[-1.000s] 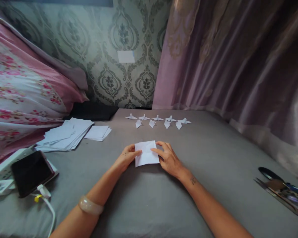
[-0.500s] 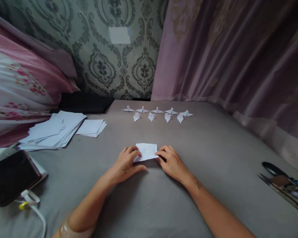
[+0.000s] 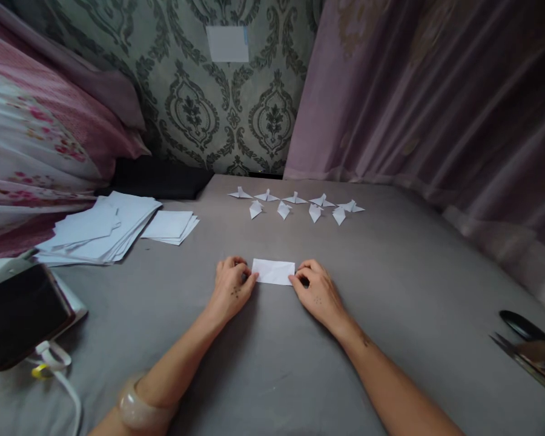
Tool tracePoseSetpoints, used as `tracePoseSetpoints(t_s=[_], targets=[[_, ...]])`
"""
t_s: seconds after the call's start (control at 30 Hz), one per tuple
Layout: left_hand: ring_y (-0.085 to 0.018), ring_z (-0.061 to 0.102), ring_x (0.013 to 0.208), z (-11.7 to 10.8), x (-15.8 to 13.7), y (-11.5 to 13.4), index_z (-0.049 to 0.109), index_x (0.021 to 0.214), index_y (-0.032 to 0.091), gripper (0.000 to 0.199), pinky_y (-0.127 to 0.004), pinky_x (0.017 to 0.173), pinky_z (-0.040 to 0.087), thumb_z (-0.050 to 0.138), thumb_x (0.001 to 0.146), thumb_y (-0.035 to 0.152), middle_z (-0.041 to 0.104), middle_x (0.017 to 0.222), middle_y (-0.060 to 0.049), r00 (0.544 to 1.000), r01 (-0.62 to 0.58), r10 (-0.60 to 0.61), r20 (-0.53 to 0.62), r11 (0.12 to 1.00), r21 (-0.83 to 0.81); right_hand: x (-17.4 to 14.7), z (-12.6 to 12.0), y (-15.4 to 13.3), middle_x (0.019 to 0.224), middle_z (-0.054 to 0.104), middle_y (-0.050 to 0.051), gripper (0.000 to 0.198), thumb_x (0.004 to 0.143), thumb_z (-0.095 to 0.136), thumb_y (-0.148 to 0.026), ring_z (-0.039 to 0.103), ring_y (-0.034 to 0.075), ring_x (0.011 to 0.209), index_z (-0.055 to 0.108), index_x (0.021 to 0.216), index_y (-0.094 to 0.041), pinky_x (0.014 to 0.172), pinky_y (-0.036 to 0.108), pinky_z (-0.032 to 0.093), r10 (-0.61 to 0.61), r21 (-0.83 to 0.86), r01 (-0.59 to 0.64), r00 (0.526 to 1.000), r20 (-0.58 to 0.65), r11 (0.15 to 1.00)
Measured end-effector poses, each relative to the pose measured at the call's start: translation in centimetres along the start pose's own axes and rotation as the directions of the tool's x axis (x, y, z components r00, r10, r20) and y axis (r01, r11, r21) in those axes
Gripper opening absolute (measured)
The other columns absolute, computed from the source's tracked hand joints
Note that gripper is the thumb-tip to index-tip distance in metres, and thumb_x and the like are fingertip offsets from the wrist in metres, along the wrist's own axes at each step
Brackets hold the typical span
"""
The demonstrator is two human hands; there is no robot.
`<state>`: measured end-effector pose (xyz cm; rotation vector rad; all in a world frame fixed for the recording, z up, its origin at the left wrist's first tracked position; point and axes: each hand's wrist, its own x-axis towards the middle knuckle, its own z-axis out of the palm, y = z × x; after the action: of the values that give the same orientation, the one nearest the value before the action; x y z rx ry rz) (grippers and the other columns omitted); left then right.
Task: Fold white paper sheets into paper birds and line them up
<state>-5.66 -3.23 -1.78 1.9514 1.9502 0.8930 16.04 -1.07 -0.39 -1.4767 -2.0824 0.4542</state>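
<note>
A small sheet of white paper (image 3: 274, 272), folded into a long rectangle, lies in front of me between both hands. My left hand (image 3: 234, 281) pinches its left end, thumb at the lower left corner and fingers curled behind. At the right end, my right hand (image 3: 315, 284) grips the lower right corner between thumb and curled forefinger. Beyond the hands, several folded paper birds (image 3: 295, 198) stand in a back row, with several pointed paper pieces (image 3: 284, 210) in a row before them.
Large white sheets (image 3: 138, 212) and a stack of smaller squares (image 3: 168, 224) lie at the left. Nearer are a phone (image 3: 25, 315) and a white cable (image 3: 72, 393). Scissors (image 3: 518, 357) lie at the far right. A black folded item (image 3: 163, 178) sits at the back left.
The paper went from a taller, partly folded piece to a narrower flat rectangle. My left hand's thumb moved up from below the paper onto its corner. The view has tilted slightly.
</note>
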Motion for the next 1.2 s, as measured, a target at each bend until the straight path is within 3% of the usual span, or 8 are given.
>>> tracePoseSetpoints(t_s=[0.1,0.23,0.33,0.4,0.6,0.9,1.03,1.2], targets=[[-0.027,0.050,0.093,-0.2,0.0,0.1,0.062,0.074,0.018,0.020,-0.044,0.087,0.043,0.056,0.081,0.035,0.057,0.099,-0.011,0.999,-0.028,0.027,0.019,0.997,0.069,0.0,-0.1,-0.1,0.090,0.058,0.005,0.016,0.083,0.058,-0.030,0.056,0.018,0.080,0.058,0.071,-0.019,0.076,0.032,0.044,0.004,-0.048,-0.004,1.000,-0.001,0.999],[-0.030,0.048,0.106,-0.4,-0.1,1.2,0.057,0.110,0.019,0.026,-0.047,0.091,0.041,0.050,0.084,0.022,0.055,0.115,-0.013,0.985,-0.174,0.173,0.020,0.966,0.191,-0.2,-0.4,-0.7,0.094,0.059,0.007,0.010,0.086,0.055,-0.025,0.056,0.020,0.085,0.060,0.093,-0.019,0.078,0.033,0.045,-0.044,-0.108,0.046,0.999,0.018,0.993],[-0.025,0.048,0.115,-0.4,-0.4,2.4,0.053,0.120,0.022,0.041,-0.042,0.099,0.038,0.038,0.085,0.007,0.056,0.124,-0.009,0.887,-0.432,0.408,0.217,0.898,0.078,-0.4,-0.7,-1.1,0.116,0.057,0.008,0.031,0.090,0.043,-0.012,0.052,0.021,0.102,0.058,0.115,-0.024,0.085,0.033,0.044,-0.233,-0.140,0.252,0.962,0.141,0.957],[-0.022,0.050,0.116,-0.4,-0.6,2.8,0.054,0.120,0.020,0.039,-0.037,0.100,0.040,0.036,0.088,0.008,0.058,0.122,-0.009,0.824,-0.494,0.483,0.295,0.869,-0.041,-0.4,-0.9,-1.3,0.126,0.055,0.006,0.044,0.088,0.039,-0.005,0.048,0.021,0.109,0.055,0.123,-0.027,0.088,0.034,0.042,-0.326,-0.157,0.366,0.917,0.232,0.917],[-0.024,0.052,0.115,-1.0,-0.4,2.5,0.062,0.111,0.022,0.030,-0.037,0.097,0.043,0.044,0.092,0.037,0.062,0.121,-0.008,0.866,-0.431,0.406,0.291,0.902,0.023,-0.6,-2.2,-0.8,0.128,0.055,0.006,0.047,0.084,0.044,-0.003,0.048,0.023,0.110,0.058,0.123,-0.026,0.087,0.038,0.043,-0.283,-0.270,0.357,0.918,0.276,0.894],[-0.021,0.055,0.089,-1.0,0.4,3.3,0.064,0.096,0.016,0.031,-0.034,0.080,0.045,0.035,0.096,0.024,0.065,0.098,-0.010,0.788,-0.600,0.512,0.343,0.764,0.239,-1.9,-2.3,0.9,0.118,0.061,0.006,0.037,0.086,0.043,-0.008,0.052,0.021,0.107,0.066,0.111,-0.022,0.091,0.035,0.045,-0.228,-0.240,0.251,0.966,0.120,0.938],[-0.022,0.055,0.088,-0.8,0.3,3.7,0.063,0.092,0.014,0.032,-0.035,0.078,0.045,0.034,0.096,0.024,0.065,0.092,-0.010,0.784,-0.608,0.508,0.356,0.745,0.277,-2.0,-2.2,0.7,0.114,0.063,0.005,0.033,0.086,0.045,-0.010,0.054,0.021,0.104,0.067,0.107,-0.023,0.090,0.034,0.046,-0.215,-0.211,0.226,0.974,0.071,0.951],[-0.021,0.054,0.090,-0.7,0.8,3.0,0.062,0.097,0.017,0.030,-0.032,0.078,0.045,0.039,0.095,0.035,0.063,0.102,-0.008,0.804,-0.577,0.504,0.317,0.789,0.210,-2.0,-2.2,0.6,0.110,0.064,0.004,0.031,0.086,0.046,-0.010,0.056,0.020,0.101,0.068,0.103,-0.023,0.087,0.033,0.047,-0.198,-0.180,0.201,0.980,0.033,0.963]])
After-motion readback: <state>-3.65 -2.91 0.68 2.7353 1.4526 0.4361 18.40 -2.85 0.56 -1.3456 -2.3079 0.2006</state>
